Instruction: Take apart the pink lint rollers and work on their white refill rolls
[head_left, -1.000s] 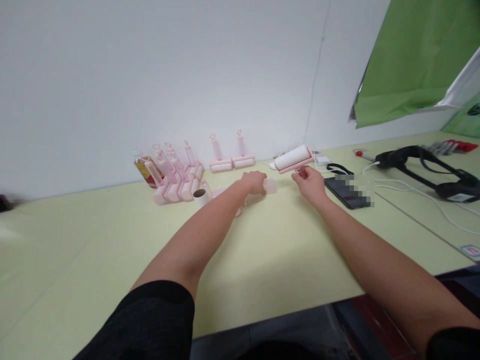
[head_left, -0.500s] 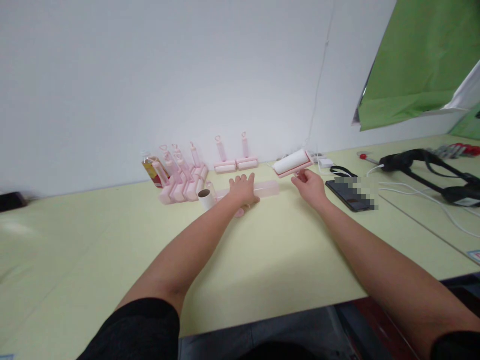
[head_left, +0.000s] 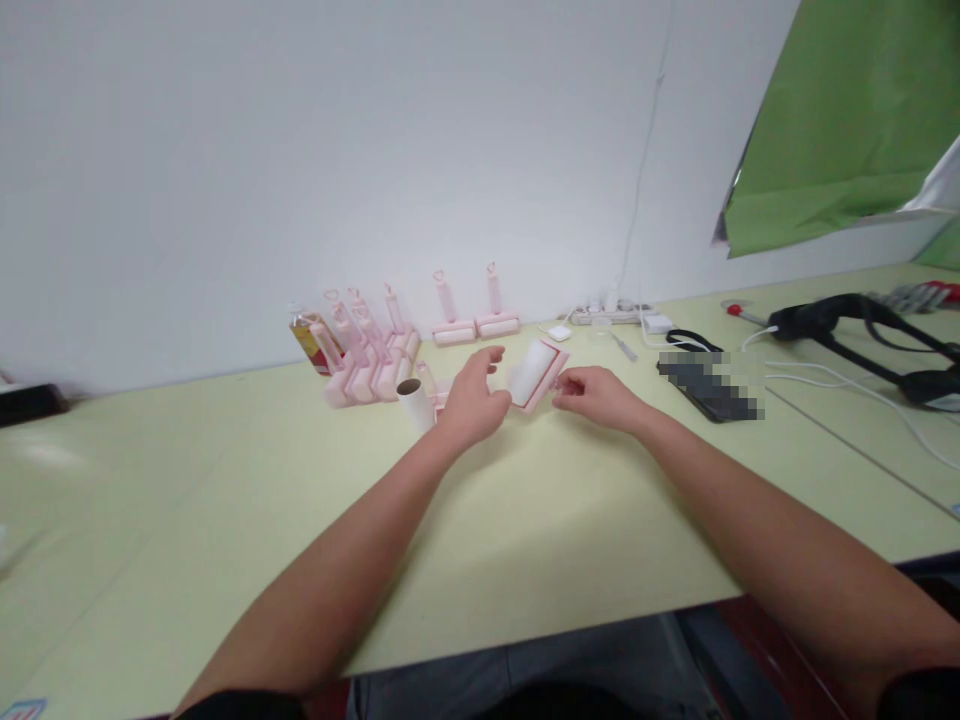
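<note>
My right hand [head_left: 596,395] pinches the pink handle of a lint roller [head_left: 534,372], whose white roll points up and away over the pale green table [head_left: 525,530]. Just left of the roll is my left hand [head_left: 472,400], with thumb and fingers apart, close to the roll's left end, and nothing visible in it. A bare cardboard tube [head_left: 412,400] stands just left of that hand, with a pink part half hidden behind the hand.
Several pink lint rollers [head_left: 367,365] cluster by the wall next to a small bottle [head_left: 309,335]; two more rollers [head_left: 472,322] stand further right. A phone [head_left: 705,385], white cables, a power strip [head_left: 611,315] and a black strap device [head_left: 862,325] lie at right. Green cloth [head_left: 840,120] hangs above.
My right hand has brought the lint roller from the back of the table in toward the middle. My left hand has lifted off the translucent cover and moved up beside the roll.
</note>
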